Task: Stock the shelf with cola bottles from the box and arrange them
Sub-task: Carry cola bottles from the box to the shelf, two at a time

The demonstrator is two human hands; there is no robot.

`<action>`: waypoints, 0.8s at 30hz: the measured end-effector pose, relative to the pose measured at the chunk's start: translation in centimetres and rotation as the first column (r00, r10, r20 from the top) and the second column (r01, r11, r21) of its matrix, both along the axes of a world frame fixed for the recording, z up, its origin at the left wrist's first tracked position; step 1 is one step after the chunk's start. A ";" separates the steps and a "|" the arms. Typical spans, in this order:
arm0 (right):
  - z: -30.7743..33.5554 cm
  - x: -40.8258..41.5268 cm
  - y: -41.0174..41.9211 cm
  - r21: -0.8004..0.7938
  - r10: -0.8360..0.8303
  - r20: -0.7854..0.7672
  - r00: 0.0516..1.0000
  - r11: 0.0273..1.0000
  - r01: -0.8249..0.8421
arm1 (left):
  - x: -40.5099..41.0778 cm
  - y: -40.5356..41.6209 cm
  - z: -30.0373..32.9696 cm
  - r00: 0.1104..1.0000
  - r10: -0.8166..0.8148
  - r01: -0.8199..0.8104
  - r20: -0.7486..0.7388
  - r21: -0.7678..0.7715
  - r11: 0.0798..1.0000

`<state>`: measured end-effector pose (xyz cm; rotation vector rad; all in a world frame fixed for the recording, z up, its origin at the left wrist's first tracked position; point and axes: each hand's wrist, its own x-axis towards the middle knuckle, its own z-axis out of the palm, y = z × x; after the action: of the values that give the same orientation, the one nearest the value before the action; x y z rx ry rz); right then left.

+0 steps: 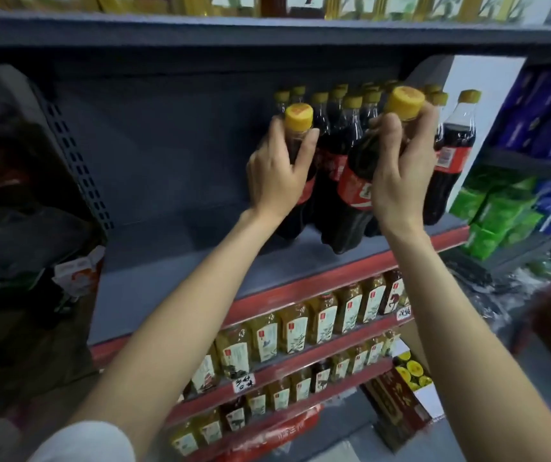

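Note:
Two dark cola bottles with yellow caps and red labels are in my hands at the grey shelf (174, 288). My left hand (275, 171) grips the left bottle (295, 138) around its neck and shoulder, its base on or just above the shelf board. My right hand (400, 168) grips the right bottle (357, 181) near its neck, tilted, with its base close to the shelf's front. Behind them stands a cluster of several cola bottles (334, 141), and one more cola bottle (450, 151) at the shelf's right end.
The left part of this shelf is bare board with a perforated side panel (77, 168). Lower shelves hold rows of yellow tea bottles (300, 328). Green and blue packs (507, 208) fill the rack on the right. Boxes (400, 401) sit on the floor below.

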<state>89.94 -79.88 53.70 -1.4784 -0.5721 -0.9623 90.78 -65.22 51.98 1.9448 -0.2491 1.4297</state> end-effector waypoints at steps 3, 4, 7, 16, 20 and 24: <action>-0.3 3.1 -0.6 -0.047 -0.002 -0.057 0.998 0.999 0.000 | 3.1 -1.3 0.0 0.991 0.083 -0.090 -0.103 -0.065 0.994; -0.4 3.9 -0.7 -0.055 -0.001 -0.072 0.997 0.998 -0.003 | 3.9 -1.7 -0.1 0.987 0.112 -0.121 -0.118 -0.075 0.990; -0.6 6.0 -1.0 -0.072 -0.026 -0.116 0.993 0.997 0.017 | 5.8 -2.6 -0.3 0.968 0.177 -0.198 -0.180 -0.111 0.974; -1.9 8.6 -1.3 -0.236 -0.155 -0.031 0.987 0.961 0.143 | 8.9 -3.3 0.0 0.948 0.071 -0.187 -0.310 -0.363 0.913; -3.3 8.3 -1.9 -0.281 -0.127 -0.003 0.992 0.952 0.121 | 9.1 -2.8 -0.5 0.946 0.012 -0.134 -0.323 -0.359 0.924; -3.9 7.8 -2.7 -0.316 -0.169 0.052 0.984 0.932 0.176 | 8.5 -2.7 -1.0 0.935 0.028 -0.135 -0.353 -0.283 0.950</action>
<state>97.69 -82.54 49.81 -1.8332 -0.6454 -1.0603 99.32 -67.91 50.94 1.9212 0.2071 1.0742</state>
